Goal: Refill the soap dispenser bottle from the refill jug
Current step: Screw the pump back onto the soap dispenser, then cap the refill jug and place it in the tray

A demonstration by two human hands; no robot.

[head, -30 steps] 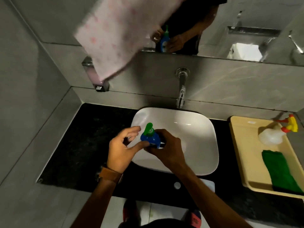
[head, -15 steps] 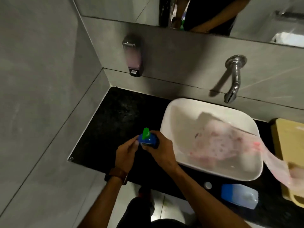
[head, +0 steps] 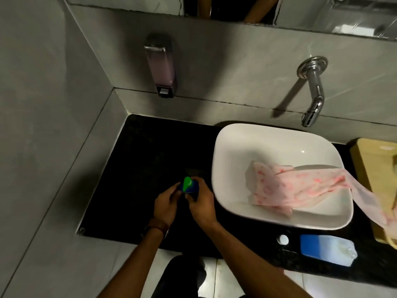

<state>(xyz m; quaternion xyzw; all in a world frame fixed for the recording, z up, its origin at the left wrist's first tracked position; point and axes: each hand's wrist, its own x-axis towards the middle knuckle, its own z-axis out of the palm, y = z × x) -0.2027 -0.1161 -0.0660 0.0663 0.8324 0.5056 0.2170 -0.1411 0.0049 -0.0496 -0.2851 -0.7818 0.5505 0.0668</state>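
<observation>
Blue soap dispenser bottle (head: 190, 187) steadied on black bench (head: 137, 168), right hand (head: 200, 204) gripping body, left hand (head: 165, 204) closed on green pump (head: 187, 182), likely twisting.

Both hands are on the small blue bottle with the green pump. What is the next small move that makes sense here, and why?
Probably twist the green pump top off. The blue bottle stands over the black counter with the pump on, the right hand around its body and the left hand at the neck, so nothing can go in yet. The blue refill container lies untouched beside the sink.
</observation>
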